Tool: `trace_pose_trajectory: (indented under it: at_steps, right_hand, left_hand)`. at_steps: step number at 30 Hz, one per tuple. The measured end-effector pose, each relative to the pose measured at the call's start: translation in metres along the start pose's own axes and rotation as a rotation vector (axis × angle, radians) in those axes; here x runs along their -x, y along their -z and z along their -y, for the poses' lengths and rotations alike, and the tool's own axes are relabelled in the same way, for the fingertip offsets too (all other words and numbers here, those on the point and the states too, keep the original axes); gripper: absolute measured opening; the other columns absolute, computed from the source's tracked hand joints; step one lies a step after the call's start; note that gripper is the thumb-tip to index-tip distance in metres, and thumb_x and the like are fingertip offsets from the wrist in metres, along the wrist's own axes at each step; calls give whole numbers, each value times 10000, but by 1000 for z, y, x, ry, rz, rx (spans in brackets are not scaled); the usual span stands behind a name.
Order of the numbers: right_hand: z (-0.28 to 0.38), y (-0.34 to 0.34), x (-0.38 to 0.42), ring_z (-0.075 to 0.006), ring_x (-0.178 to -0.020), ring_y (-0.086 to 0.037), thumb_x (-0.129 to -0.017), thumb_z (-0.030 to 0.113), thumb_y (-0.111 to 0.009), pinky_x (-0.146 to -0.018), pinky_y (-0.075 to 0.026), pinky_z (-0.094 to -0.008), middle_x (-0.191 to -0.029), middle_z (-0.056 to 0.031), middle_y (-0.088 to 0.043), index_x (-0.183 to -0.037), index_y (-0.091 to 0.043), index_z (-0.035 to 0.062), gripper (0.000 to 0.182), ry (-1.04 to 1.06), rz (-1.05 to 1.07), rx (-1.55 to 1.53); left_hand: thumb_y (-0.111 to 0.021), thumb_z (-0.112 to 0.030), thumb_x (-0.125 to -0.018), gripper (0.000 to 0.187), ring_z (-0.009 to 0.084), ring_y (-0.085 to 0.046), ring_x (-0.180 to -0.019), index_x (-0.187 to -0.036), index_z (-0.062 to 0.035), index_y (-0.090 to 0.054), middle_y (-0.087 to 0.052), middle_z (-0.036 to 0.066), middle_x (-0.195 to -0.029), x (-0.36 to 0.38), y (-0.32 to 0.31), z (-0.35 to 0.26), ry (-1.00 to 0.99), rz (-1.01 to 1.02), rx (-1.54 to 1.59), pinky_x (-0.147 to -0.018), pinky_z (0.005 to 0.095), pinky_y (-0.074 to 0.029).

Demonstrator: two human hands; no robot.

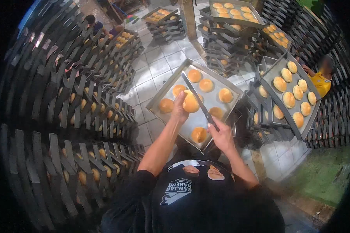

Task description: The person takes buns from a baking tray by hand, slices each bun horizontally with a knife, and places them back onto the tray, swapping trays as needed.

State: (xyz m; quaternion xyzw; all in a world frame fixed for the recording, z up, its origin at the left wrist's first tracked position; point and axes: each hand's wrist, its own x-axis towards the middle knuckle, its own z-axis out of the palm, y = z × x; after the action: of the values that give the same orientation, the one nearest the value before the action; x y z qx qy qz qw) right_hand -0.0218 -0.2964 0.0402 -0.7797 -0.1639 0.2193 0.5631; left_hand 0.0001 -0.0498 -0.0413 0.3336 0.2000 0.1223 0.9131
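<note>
A round golden bun [190, 102] is held up in my left hand [178, 109], fingers wrapped round its left side. My right hand [222, 136] grips the handle of a long knife [197, 96], whose blade slants up and left, right beside the bun. Below both hands is a metal baking tray [162, 91] with several more buns on it. One bun [199, 134] lies near the tray's front corner, close to my right hand; another bun [166, 105] sits at the left, near my left wrist.
Tall stacks of dark trays with buns [85, 112] line the left side. A tilted tray of buns [274, 79] tops a stack at the right, with a person in a yellow shirt [322, 82] behind it. More stacked trays [237, 24] stand ahead on the tiled floor [157, 66], near a post [188, 19].
</note>
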Motion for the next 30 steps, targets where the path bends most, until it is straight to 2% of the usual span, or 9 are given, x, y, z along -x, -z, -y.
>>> trace_pose_trajectory:
  at_steps: [3, 5, 8, 18, 22, 24, 26, 28, 30]
  right_hand:
    - [4, 3, 4, -243, -977, -735, -991, 228, -653, -840, -551, -351, -1084, -179, -750, -1352, -608, -17, 439, 19, -15, 81]
    - [-3, 7, 20, -127, -787, -702, -993, 178, -647, -723, -546, -299, -843, -89, -744, -1367, -618, -3, 417, 155, -34, 156]
    - [-34, 8, 18, -123, -796, -702, -994, 184, -651, -721, -545, -302, -865, -96, -751, -1363, -614, -17, 422, 134, -23, 81]
    - [-17, 31, 12, -103, -806, -687, -986, 154, -652, -752, -551, -289, -903, -75, -733, -1362, -626, -5, 409, 13, 93, -7]
    - [-11, 22, -16, -88, -702, -624, -988, 164, -636, -656, -520, -274, -848, -50, -708, -1361, -637, 24, 399, 93, 28, 71]
    - [4, 31, -15, -123, -740, -643, -963, 227, -694, -712, -531, -315, -881, -110, -741, -1336, -648, 28, 425, 5, 101, 97]
    - [9, 40, 6, -124, -759, -657, -966, 217, -689, -720, -535, -315, -894, -109, -743, -1337, -646, 22, 421, -35, 124, 45]
    - [4, 39, 11, -125, -777, -672, -969, 208, -683, -728, -540, -315, -908, -108, -746, -1338, -643, 16, 417, -81, 148, -10]
    - [-13, 31, 10, -75, -681, -592, -989, 169, -631, -636, -499, -278, -789, -25, -691, -1348, -651, 39, 383, -45, 101, 4]
  left_hand:
    - [-694, -459, -963, 489, 207, -671, -1115, -1311, -129, -599, -689, 32, -1211, -5, 2, -12, -42, -17, 59, -970, 413, -552]
    - [-671, -368, -985, 421, 189, -664, -1065, -1287, -93, -568, -662, 36, -1157, 1, -2, -32, -66, 52, 7, -954, 384, -553]
    - [-677, -330, -980, 443, 188, -661, -1080, -1317, -70, -553, -660, 46, -1173, 11, -1, -36, -67, 209, -159, -955, 369, -551]
    - [-706, -324, -952, 443, 198, -690, -1032, -1293, -77, -566, -680, 57, -1125, 3, 1, -41, -27, 221, -177, -914, 381, -590]
    - [-719, -293, -937, 471, 210, -702, -999, -1328, -87, -556, -677, 47, -1137, 7, -20, -11, 47, 235, -272, -873, 407, -610]
    - [-705, -281, -942, 469, 210, -701, -999, -1338, -80, -553, -670, 49, -1127, 3, -19, -17, 45, 182, -210, -872, 394, -609]
    - [-680, -265, -953, 434, 215, -701, -985, -1319, -66, -561, -664, 56, -1111, 0, -9, -35, 47, 153, -198, -867, 386, -609]
    - [-686, -237, -963, 285, 162, -701, -961, -1186, -79, -605, -686, 44, -1061, 3, -5, -46, 48, 216, -224, -839, 341, -604]
    - [-699, -236, -954, 297, 159, -698, -956, -1185, -71, -615, -684, 38, -1063, 3, -5, -28, 87, 180, -253, -841, 344, -597]
